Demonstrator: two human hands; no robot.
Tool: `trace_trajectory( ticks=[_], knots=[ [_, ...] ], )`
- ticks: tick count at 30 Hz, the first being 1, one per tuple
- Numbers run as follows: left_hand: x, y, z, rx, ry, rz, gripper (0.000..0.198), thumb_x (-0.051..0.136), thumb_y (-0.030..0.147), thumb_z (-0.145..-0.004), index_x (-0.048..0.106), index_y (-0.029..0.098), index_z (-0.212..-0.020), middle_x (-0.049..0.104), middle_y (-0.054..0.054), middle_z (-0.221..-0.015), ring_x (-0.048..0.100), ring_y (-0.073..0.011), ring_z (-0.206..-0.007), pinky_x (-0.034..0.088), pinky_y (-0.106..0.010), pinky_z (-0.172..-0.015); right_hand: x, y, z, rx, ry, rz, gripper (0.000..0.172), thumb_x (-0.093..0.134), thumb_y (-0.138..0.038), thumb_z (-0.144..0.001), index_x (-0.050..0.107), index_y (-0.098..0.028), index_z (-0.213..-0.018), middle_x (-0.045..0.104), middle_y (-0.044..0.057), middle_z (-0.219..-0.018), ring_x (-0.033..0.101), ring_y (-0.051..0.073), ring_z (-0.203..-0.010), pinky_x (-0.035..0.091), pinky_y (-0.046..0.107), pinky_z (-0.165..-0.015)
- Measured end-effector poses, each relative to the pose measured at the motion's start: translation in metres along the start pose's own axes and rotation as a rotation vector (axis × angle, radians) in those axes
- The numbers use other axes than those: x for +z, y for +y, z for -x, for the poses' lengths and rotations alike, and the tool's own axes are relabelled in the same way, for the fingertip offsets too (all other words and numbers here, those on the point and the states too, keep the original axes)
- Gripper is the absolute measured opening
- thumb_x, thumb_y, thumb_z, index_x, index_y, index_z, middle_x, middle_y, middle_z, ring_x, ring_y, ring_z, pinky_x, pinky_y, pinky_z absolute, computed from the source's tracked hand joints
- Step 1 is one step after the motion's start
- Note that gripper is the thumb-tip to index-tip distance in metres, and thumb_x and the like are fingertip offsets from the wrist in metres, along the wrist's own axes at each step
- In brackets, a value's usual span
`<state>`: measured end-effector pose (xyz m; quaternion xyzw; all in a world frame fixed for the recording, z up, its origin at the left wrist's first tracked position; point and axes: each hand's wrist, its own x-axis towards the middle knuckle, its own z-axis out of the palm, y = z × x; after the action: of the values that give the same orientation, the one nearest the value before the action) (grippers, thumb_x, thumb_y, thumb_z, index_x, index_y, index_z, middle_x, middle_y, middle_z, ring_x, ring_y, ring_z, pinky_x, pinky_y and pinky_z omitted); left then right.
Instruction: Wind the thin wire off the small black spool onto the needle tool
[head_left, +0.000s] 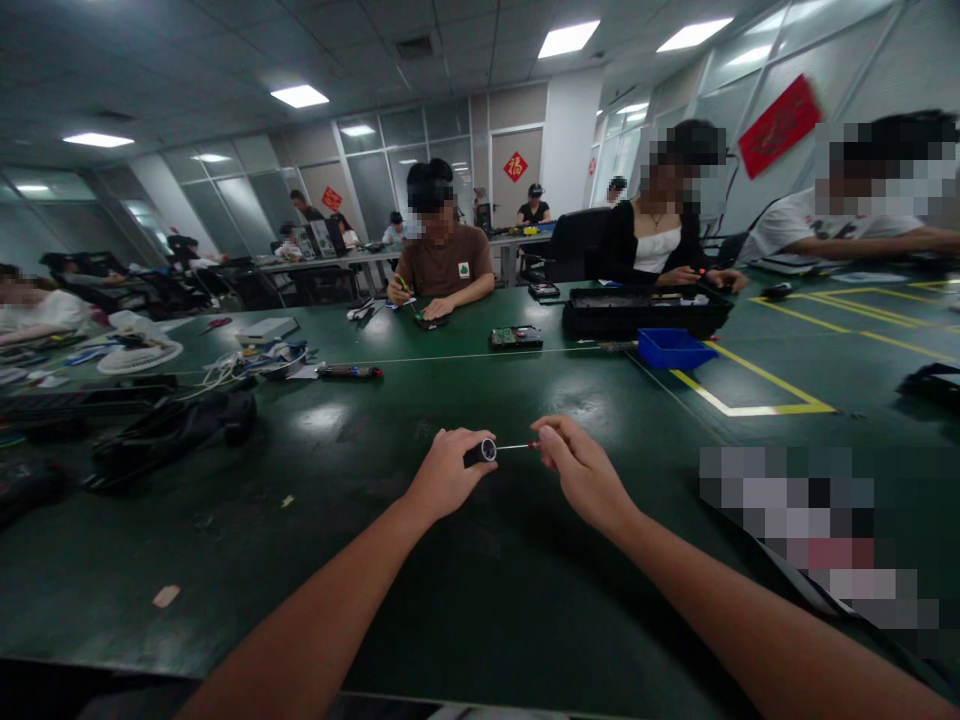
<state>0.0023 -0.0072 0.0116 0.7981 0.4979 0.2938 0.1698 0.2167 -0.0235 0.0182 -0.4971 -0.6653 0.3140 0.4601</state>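
Observation:
My left hand [446,470] is closed in a fist round the black handle of a small screwdriver [481,451], held level above the green table [360,540]. A thin metal shaft [511,447] sticks out of the handle toward the right. My right hand [577,470] pinches the far end of that shaft between thumb and fingertips, where a small red piece shows. Both forearms reach in from the bottom edge.
A blue bin [670,347] and a black case [645,310] lie ahead on the right by yellow floor-tape lines. A circuit board [516,337], another screwdriver [349,371] and cables [225,370] lie further out. Black bags [172,425] sit left. Several people sit around the tables.

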Motion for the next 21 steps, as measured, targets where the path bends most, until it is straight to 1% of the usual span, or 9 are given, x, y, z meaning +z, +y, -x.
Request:
trace_trajectory(
  ticks=[2,4,6,8,11,13,14,17,21],
  knots=[
    [0.001,-0.001,0.000,0.005,-0.004,-0.005,0.032,0.072,0.026,-0.083,0.067,0.026,-0.115,0.069,-0.004,-0.113,0.060,-0.0255,-0.107,0.035,-0.050,-0.105,0.001,0.001,0.000,0.018,0.019,0.017,0.030,0.040,-0.045,-0.097,0.061,-0.024,-0.101,0.062,0.000,-0.074,0.058,0.019,-0.068,0.043,0.033,-0.065],
    [0.002,-0.002,0.000,0.007,-0.010,-0.009,0.032,0.071,0.026,-0.083,0.067,0.027,-0.115,0.069,-0.004,-0.113,0.060,-0.0254,-0.107,0.035,-0.050,-0.105,0.002,0.001,-0.001,0.047,0.057,-0.011,0.026,0.045,-0.043,-0.094,0.059,-0.024,-0.104,0.065,0.002,-0.081,0.060,0.020,-0.072,0.045,0.034,-0.068],
    [0.002,-0.004,0.000,-0.005,-0.016,-0.022,0.032,0.071,0.027,-0.084,0.066,0.027,-0.115,0.069,-0.004,-0.112,0.060,-0.0255,-0.107,0.034,-0.052,-0.105,0.003,0.001,-0.002,0.073,0.070,-0.094,0.024,0.053,-0.041,-0.090,0.058,-0.023,-0.105,0.067,0.003,-0.086,0.062,0.020,-0.076,0.047,0.035,-0.071],
    [0.002,-0.006,0.000,-0.018,-0.007,-0.039,0.032,0.071,0.028,-0.084,0.066,0.026,-0.115,0.069,-0.004,-0.110,0.060,-0.0256,-0.105,0.035,-0.052,-0.104,0.005,0.002,-0.004,0.097,0.053,-0.191,0.024,0.060,-0.042,-0.086,0.061,-0.022,-0.099,0.067,0.004,-0.086,0.062,0.020,-0.078,0.048,0.035,-0.073],
    [-0.002,-0.004,-0.002,0.024,0.052,-0.026,0.034,0.070,0.027,-0.085,0.065,0.025,-0.118,0.068,-0.005,-0.112,0.060,-0.0243,-0.105,0.039,-0.047,-0.102,0.007,0.004,-0.007,0.200,0.067,-0.457,0.028,0.064,-0.048,-0.083,0.065,-0.021,-0.088,0.065,0.003,-0.079,0.061,0.019,-0.075,0.050,0.037,-0.077],
    [-0.006,-0.002,-0.003,0.082,0.069,-0.014,0.036,0.068,0.027,-0.086,0.064,0.026,-0.121,0.067,-0.005,-0.115,0.058,-0.0238,-0.108,0.040,-0.044,-0.100,0.007,0.008,-0.010,0.333,0.083,-0.679,0.030,0.064,-0.050,-0.081,0.064,-0.020,-0.083,0.060,0.001,-0.070,0.058,0.017,-0.065,0.053,0.038,-0.075],
    [-0.008,-0.001,-0.004,0.097,0.057,-0.020,0.036,0.068,0.027,-0.086,0.064,0.026,-0.122,0.066,-0.005,-0.116,0.057,-0.0239,-0.109,0.040,-0.044,-0.100,0.007,0.011,-0.012,0.386,0.082,-0.724,0.029,0.066,-0.049,-0.080,0.063,-0.021,-0.079,0.056,0.000,-0.065,0.054,0.015,-0.059,0.053,0.037,-0.072],
    [-0.010,-0.001,-0.004,0.057,-0.028,-0.057,0.037,0.067,0.028,-0.087,0.064,0.027,-0.124,0.066,-0.006,-0.114,0.056,-0.0252,-0.109,0.042,-0.044,-0.098,0.006,0.017,-0.015,0.410,0.155,-0.683,0.027,0.067,-0.048,-0.080,0.062,-0.022,-0.077,0.055,0.000,-0.065,0.051,0.014,-0.056,0.054,0.035,-0.065],
    [-0.008,-0.005,-0.004,0.010,-0.077,-0.056,0.038,0.066,0.030,-0.087,0.064,0.026,-0.124,0.066,-0.006,-0.114,0.057,-0.0251,-0.109,0.042,-0.044,-0.098,0.006,0.018,-0.014,0.304,0.174,-0.548,0.031,0.062,-0.053,-0.083,0.061,-0.022,-0.082,0.058,0.003,-0.070,0.056,0.018,-0.063,0.055,0.037,-0.065]
  ],
)
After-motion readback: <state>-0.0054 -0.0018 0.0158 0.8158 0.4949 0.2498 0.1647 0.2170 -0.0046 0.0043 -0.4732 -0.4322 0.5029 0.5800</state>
